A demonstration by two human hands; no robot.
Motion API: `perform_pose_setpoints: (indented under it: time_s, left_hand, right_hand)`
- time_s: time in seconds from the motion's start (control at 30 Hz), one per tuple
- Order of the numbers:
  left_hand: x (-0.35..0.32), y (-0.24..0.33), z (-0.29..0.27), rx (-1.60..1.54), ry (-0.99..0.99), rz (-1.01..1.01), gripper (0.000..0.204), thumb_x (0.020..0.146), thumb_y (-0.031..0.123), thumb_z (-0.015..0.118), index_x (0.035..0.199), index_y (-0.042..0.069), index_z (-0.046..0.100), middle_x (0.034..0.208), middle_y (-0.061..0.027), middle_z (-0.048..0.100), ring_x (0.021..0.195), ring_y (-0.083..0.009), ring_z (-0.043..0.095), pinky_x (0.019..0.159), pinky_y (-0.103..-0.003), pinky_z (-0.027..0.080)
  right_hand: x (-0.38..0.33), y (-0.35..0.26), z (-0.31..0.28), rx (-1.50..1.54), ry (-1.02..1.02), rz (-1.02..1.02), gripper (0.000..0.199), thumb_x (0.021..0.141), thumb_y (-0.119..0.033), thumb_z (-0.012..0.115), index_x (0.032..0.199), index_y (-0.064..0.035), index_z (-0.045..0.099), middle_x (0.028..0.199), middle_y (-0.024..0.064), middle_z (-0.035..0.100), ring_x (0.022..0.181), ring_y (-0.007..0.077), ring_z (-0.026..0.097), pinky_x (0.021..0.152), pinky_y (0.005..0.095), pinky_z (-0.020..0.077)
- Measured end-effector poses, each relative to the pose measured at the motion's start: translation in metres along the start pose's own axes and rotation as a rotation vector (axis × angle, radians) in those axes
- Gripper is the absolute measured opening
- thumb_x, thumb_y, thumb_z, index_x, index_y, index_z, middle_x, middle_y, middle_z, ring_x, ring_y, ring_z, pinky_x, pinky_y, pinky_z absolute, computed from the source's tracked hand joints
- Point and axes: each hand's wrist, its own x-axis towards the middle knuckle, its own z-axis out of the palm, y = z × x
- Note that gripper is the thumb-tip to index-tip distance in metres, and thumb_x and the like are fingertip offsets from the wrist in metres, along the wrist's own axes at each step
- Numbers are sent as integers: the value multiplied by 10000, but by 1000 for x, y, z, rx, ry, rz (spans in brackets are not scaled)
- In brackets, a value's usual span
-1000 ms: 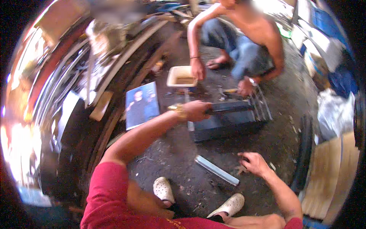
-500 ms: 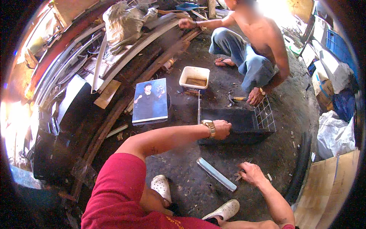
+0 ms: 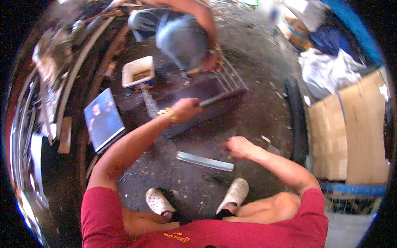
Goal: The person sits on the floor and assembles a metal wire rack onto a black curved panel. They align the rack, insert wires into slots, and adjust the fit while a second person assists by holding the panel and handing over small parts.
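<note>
My left hand, with a gold watch on the wrist, grips the near edge of a dark metal frame that lies on the dirty floor. My right hand rests low on the ground with fingers curled, just past the end of a short grey metal strip; whether it holds anything small is unclear. Across the frame a second person in jeans crouches, with one hand on the frame's wire grille.
A white plastic tub and a blue flat book or board lie to the left. Curved metal rails run along the left side. A black tyre, cardboard sheets and white sacks stand right. My white clogs sit below.
The view has swung, so everything sits differently in the frame. My left hand stays on the frame's edge; my right hand stays on the floor near the strip.
</note>
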Motion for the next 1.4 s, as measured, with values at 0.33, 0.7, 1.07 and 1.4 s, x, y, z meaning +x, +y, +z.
perform_pose_setpoints:
  time_s: [0.33,0.7,1.07,1.4]
  left_hand:
    - [4,9,-12,-94,-69,-14,392,952,387,637,1139,45,677,873,-166,706,797,-264,689,758,-434,527]
    - [13,4,-34,-95,-233,-24,626,856,526,724,1302,91,666,1186,-114,723,1064,-220,673,956,-367,502]
    - [19,1,-29,-163,-268,-59,648,884,479,727,1309,-2,639,1249,-125,687,1117,-196,628,997,-310,459]
    - [18,7,-27,-269,-273,-160,604,907,357,750,1336,-40,600,1277,-100,664,1122,-162,595,1007,-293,438]
  right_hand:
    - [-4,5,-1,33,-31,76,392,887,-226,622,1275,-182,652,1081,172,706,1009,368,678,866,474,547]
    - [6,44,-13,-45,203,24,327,902,-223,615,1208,-116,659,1000,185,696,983,355,672,855,463,547]
    - [24,98,-63,219,564,192,373,916,-289,625,1216,-72,671,1144,180,710,1073,346,677,930,432,525]
    - [19,115,-73,238,608,349,380,905,-225,539,1234,-100,682,1149,180,716,1111,355,665,1000,446,504]
